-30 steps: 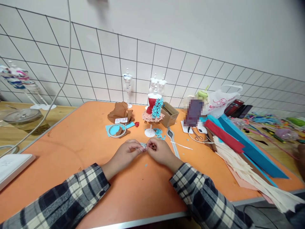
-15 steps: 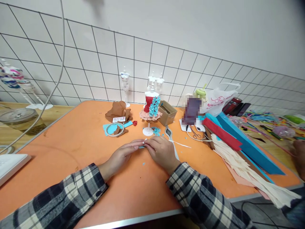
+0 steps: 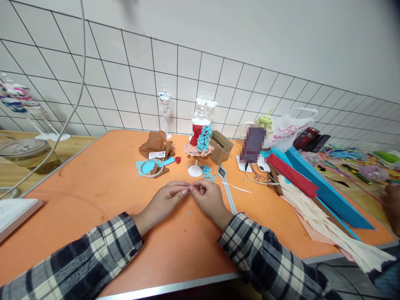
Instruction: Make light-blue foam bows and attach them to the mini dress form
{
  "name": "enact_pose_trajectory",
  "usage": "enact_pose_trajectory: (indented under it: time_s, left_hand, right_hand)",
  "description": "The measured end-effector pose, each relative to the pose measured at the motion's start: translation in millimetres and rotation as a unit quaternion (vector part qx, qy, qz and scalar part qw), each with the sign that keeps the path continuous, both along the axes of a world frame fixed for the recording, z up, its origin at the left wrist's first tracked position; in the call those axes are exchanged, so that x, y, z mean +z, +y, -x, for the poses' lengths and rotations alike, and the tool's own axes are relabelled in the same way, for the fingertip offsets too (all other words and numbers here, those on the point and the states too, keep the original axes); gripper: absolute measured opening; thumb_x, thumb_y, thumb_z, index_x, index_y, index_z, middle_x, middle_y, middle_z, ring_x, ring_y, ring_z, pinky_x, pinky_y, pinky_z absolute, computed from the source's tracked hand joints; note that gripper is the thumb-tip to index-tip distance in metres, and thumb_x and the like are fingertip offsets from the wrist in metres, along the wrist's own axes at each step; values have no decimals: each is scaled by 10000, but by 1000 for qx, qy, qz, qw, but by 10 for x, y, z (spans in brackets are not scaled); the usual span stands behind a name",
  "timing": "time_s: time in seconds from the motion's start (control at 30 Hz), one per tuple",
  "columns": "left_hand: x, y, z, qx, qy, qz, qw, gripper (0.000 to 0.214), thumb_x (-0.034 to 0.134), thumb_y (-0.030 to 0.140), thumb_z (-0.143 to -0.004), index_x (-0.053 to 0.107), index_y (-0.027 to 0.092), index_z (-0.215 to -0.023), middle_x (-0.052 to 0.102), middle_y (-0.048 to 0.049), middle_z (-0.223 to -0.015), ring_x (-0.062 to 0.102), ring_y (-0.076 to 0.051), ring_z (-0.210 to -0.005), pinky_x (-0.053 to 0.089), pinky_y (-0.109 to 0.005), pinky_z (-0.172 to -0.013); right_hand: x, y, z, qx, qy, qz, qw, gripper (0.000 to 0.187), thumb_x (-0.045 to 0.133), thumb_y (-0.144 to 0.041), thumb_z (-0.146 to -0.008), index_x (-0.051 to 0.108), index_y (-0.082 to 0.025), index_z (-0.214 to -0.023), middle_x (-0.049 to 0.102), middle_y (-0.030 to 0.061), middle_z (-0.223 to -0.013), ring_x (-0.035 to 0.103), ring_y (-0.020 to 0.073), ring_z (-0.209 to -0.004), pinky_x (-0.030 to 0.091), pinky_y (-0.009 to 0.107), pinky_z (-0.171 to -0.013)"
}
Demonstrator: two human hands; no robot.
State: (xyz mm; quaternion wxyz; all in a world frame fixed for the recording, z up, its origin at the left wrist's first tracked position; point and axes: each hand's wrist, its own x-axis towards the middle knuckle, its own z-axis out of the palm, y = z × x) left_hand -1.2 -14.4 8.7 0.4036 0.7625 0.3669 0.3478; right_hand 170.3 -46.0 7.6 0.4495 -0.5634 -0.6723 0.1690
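pinching a tiny pale scrap (image 3: 190, 191) with fingertips of left hand (image 3: 165, 202) and right hand (image 3: 210, 198) closed together, low over orange table (image 3: 106, 196), near small dressed mannequin (image 3: 198, 139).

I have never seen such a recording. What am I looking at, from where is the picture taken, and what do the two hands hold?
No machine is here: a person works with bare hands. The camera sits on the person's head and looks forward and down, so you see their own arms in checked sleeves. The left hand and the right hand meet over the orange table and pinch a small piece between the fingertips; it is too small to identify. Behind them stands a small mannequin in a red and turquoise dress, beside a cardboard box and some brown cloth. To the right lie scissors and long paper sheets in blue, red and cream. At the far right edge is another person's hand.
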Motion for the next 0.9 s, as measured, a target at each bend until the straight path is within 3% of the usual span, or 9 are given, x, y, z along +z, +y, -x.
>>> enact_pose_trajectory:
  time_s: [0.27,0.5,0.67,0.9]
  left_hand:
    - [37,-11,23,53,18,-29,998,280,534,383,-877,745,199,-875,740,-58,-951,658,-205,-907,507,-318,-864]
    - [66,-8,12,20,-16,19,999,274,542,351,-827,765,194,-854,756,-53,-990,677,-217,-930,513,-328,-892]
    - [76,6,-2,4,-11,66,998,301,532,355,-820,772,190,-893,760,-43,-1011,680,-231,-954,492,-357,-945]
    - [112,-26,-15,1,-7,73,997,326,511,373,-827,762,190,-926,771,-19,-941,683,-230,-912,505,-337,-907]
  right_hand:
    - [26,-93,54,18,-75,-70,995,169,578,-306,-905,733,-240,-924,727,21,-874,631,159,-821,439,271,-747]
    - [24,-105,1,39,-207,-103,972,253,486,-350,-959,716,-252,-996,716,38,-893,602,180,-842,408,299,-760]
    - [24,-100,-10,34,-225,-105,968,263,468,-338,-966,710,-235,-972,707,45,-895,600,179,-859,403,299,-766]
    - [19,-92,-12,24,-224,-98,969,239,474,-321,-960,691,-246,-1027,704,33,-904,615,171,-867,405,288,-748]
